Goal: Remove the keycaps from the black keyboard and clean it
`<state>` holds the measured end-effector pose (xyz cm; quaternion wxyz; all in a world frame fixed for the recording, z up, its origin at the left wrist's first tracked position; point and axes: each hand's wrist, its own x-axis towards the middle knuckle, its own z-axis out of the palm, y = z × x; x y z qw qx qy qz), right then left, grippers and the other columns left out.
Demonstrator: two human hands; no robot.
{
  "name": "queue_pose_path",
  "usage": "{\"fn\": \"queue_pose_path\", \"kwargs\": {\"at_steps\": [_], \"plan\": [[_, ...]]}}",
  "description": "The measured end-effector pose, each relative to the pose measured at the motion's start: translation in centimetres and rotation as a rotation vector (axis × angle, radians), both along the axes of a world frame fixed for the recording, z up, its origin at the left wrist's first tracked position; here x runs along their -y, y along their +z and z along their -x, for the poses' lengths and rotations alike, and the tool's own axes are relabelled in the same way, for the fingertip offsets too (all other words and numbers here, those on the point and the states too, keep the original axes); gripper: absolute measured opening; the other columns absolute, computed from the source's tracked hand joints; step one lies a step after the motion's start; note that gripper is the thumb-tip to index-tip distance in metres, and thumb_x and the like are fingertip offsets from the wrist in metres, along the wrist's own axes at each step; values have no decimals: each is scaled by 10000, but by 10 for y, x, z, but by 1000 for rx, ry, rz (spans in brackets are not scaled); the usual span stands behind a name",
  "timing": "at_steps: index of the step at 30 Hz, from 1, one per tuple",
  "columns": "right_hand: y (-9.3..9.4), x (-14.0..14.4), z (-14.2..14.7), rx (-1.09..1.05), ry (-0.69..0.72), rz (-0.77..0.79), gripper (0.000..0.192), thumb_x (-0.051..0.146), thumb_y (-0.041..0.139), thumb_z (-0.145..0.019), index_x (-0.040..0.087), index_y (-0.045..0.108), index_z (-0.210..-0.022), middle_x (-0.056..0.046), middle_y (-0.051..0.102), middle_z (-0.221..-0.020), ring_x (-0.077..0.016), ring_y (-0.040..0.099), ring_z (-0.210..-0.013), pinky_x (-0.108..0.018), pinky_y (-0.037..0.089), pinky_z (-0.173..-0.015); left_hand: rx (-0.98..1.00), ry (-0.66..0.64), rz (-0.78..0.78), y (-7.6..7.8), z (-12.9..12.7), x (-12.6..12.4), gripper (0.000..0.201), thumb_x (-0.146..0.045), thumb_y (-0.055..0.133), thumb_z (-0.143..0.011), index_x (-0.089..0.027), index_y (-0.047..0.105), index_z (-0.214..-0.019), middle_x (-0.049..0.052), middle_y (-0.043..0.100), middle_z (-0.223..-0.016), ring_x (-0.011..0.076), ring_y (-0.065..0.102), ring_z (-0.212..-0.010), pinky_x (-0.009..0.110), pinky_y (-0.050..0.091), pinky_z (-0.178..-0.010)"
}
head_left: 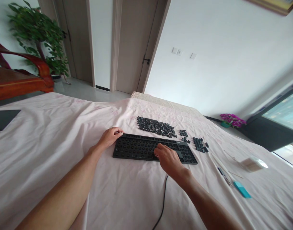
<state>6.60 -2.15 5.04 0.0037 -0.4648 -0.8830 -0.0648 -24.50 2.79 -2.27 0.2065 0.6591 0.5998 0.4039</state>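
Observation:
A black keyboard (136, 147) with its keycaps off lies flat on the pale cloth in front of me. My left hand (111, 135) holds the far left corner of it, fingers closed at the edge. Over the right-middle part of the keyboard is my right hand (166, 156), its fingers curled and pressed together pointing down; whatever they hold, if anything, is hidden. Loose black keycaps (156, 125) lie in a large group just beyond the keyboard. Smaller clusters of keycaps (200, 144) sit to the right. A black cable (164, 195) runs toward me from under my right forearm.
On the right lie a turquoise block (242, 189), a dark slim tool (224, 175) and a round clear container (255, 164). A dark flat panel (4, 119) rests at the far left. The cloth (122, 198) is wrinkled. A wooden chair (21, 76) stands beyond.

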Motion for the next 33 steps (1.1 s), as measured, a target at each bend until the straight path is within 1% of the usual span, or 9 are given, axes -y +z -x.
{"fn": "queue_pose_path", "kwargs": {"at_steps": [7,11,13,15,20,24,28,30,33], "plan": [[1,-5,-30,30,-78,-20,239,22,454,-839,200,611,-814,-34,592,-894,-152,559,-802,-272,280,-585,5,6,4,1,-2,1,277,-379,507,-802,-219,702,-918,15,728,-922,190,662,-826,260,484,-746],[7,-4,-31,17,-145,-40,229,14,468,-825,192,603,-777,-43,587,-863,-152,565,-740,-276,258,-553,6,4,7,2,-2,1,271,-373,506,-802,-218,699,-910,15,729,-930,193,662,-838,259,489,-742],[9,-1,-21,-47,-141,-40,208,31,483,-832,199,602,-801,-32,585,-879,-143,570,-738,-266,266,-550,4,0,4,2,-1,1,270,-371,509,-801,-215,700,-913,16,727,-932,194,661,-852,259,488,-750],[9,4,-5,-138,-82,-7,186,65,492,-855,210,605,-829,-17,585,-900,-132,577,-746,-251,286,-561,1,-5,-2,2,-1,0,271,-365,511,-799,-211,700,-917,19,724,-936,194,659,-857,260,486,-759],[-4,16,49,-354,119,139,137,149,506,-906,224,621,-896,-5,597,-931,-122,596,-796,-211,361,-632,-6,-9,-15,1,1,0,276,-360,504,-806,-207,698,-928,25,720,-943,193,656,-845,267,485,-766],[-12,17,87,-448,183,143,115,155,514,-909,216,604,-946,-9,607,-959,-124,597,-830,-205,395,-685,-3,-16,-20,-1,1,0,281,-370,503,-813,-201,693,-930,26,718,-928,190,656,-839,266,491,-770],[-11,14,111,-399,223,139,132,147,500,-913,208,605,-964,-22,602,-979,-128,588,-852,-208,409,-695,-2,-16,-21,0,1,0,269,-357,502,-811,-201,691,-920,27,718,-922,191,656,-841,266,495,-771],[-9,12,117,-336,249,140,147,131,494,-908,204,618,-940,-29,598,-978,-134,583,-857,-214,414,-700,-2,-14,-23,1,1,0,264,-352,503,-809,-203,690,-921,27,716,-929,191,656,-848,266,494,-775],[-6,11,116,-274,281,138,182,120,476,-912,209,633,-929,-33,593,-967,-145,579,-881,-222,419,-715,0,-8,-20,0,1,0,264,-351,503,-806,-206,690,-923,26,716,-938,190,656,-852,264,495,-783]]}}
